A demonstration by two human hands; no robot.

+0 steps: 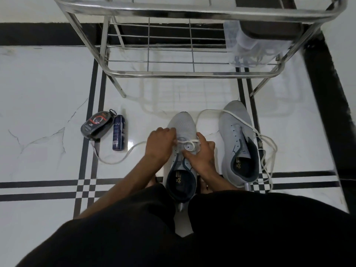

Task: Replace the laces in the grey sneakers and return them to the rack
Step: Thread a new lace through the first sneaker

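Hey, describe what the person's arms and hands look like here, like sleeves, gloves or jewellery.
Both forearms are bare, with no sleeves in view. The left hand and right hand wear no gloves, and no watch, ring or wristband shows. Dark black clothing covers the lap below them.

Both hands, left and right, pinching white lace at near grey sneaker, second sneaker beside, steel rack behind
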